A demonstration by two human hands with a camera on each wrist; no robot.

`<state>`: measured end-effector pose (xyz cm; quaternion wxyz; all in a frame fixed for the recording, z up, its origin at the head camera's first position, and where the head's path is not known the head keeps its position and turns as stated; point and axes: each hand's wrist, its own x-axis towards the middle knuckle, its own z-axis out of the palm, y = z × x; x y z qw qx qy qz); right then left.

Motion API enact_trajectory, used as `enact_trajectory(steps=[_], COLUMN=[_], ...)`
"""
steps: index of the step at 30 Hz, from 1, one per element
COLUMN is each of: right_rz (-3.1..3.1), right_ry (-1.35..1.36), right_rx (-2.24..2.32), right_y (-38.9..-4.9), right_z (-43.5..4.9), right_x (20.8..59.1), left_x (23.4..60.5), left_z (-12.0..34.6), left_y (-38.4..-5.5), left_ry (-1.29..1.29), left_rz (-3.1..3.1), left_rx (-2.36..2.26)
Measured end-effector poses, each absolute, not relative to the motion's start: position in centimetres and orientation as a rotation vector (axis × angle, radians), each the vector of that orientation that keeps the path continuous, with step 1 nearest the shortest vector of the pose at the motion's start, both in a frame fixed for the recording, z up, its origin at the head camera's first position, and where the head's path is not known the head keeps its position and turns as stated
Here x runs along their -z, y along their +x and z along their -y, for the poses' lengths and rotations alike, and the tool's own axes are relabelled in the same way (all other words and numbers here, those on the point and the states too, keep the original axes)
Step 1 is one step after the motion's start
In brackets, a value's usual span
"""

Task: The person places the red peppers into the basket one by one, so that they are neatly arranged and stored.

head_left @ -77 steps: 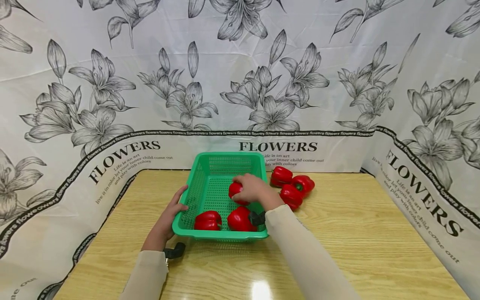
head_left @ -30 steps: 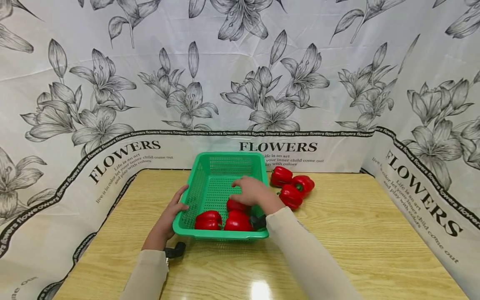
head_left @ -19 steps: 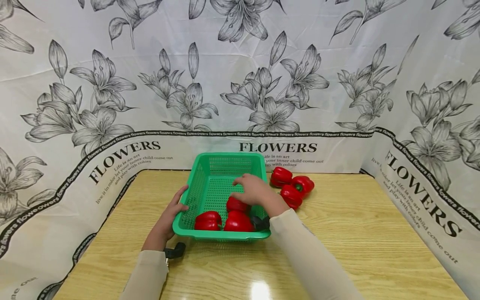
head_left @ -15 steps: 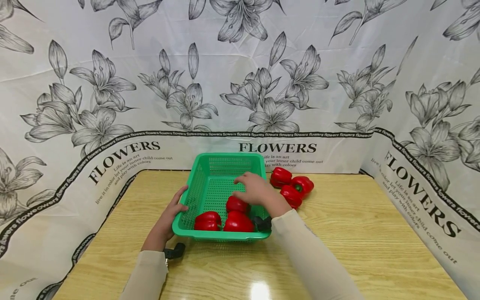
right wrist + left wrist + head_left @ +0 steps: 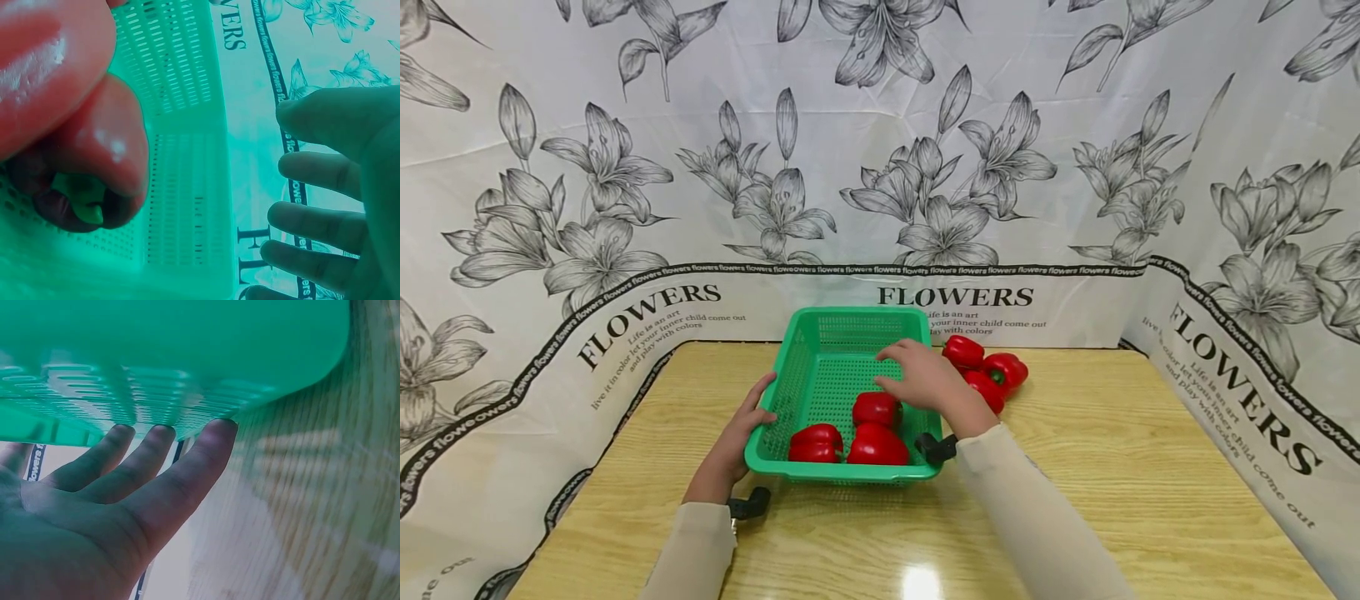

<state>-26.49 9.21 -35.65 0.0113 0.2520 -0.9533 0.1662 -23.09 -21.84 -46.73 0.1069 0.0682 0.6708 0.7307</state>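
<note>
A green perforated plastic basket [image 5: 842,472] sits on the table, with three red bell peppers inside. One pepper [image 5: 816,443] lies at the near left, another [image 5: 877,445] at the near right, and a third [image 5: 877,410] just behind that. My left hand [image 5: 737,429] holds the basket's left side, thumb at the rim; in the left wrist view its fingertips [image 5: 219,428] meet the outer wall. Over the right part of the basket hovers my right hand [image 5: 925,382], holding nothing, fingers spread apart. The right wrist view shows a pepper's green stem [image 5: 84,197].
Right of the basket, three more red bell peppers are clustered: one at the back [image 5: 963,352], one to the right [image 5: 1006,372] and one in front [image 5: 987,390], partly hidden by my right hand. Flower-printed cloth [image 5: 1075,308] hangs behind the wooden table [image 5: 1112,467].
My right hand has let go of a pepper inside the basket, and drawn up and rightward away from it. The near-right pepper has shifted slightly left. The left hand stays put.
</note>
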Motion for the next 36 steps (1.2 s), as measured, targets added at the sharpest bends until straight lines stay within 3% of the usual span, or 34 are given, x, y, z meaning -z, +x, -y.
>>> enact_trajectory(steps=[36], right_rz=[2.834], right_ry=[0.607], right_rx=[-0.722], right_y=[-26.8], right_z=[-15.1], right_x=[37.0], left_x=[46.6], left_z=[21.8], left_y=[-23.1], left_ry=[0.185], left_rz=[-1.971], left_rx=[-2.159])
